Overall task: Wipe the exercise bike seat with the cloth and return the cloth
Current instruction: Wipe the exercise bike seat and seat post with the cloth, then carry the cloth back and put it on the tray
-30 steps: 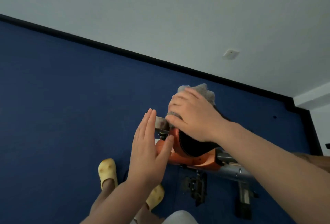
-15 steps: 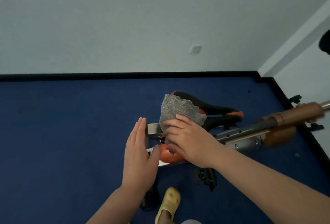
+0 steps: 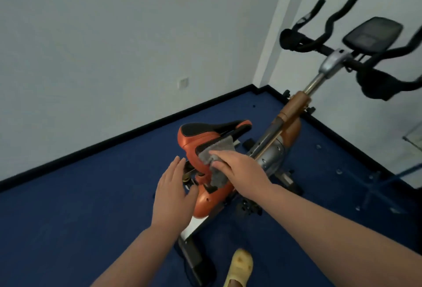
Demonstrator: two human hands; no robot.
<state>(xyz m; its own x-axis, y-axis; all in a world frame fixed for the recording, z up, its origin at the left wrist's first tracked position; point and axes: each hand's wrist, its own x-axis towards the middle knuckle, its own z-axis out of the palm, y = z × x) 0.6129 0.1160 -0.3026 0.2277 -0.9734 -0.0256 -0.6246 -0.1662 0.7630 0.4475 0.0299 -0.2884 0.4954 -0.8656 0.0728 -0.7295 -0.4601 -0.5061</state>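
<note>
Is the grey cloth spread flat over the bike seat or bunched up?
Bunched. The right hand presses the cloth against the seat in crumpled folds, one flap lying on the saddle and another hanging below the fingers.

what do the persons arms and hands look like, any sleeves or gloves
Both forearms are bare right to the frame edge, so no sleeves show. The left hand and right hand wear no gloves; no rings, watch or bands are visible on the wrists.

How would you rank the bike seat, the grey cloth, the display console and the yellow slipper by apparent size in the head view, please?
1. bike seat
2. display console
3. grey cloth, partly hidden by the right hand
4. yellow slipper, cut off by the frame, so unsure against the cloth.
</note>
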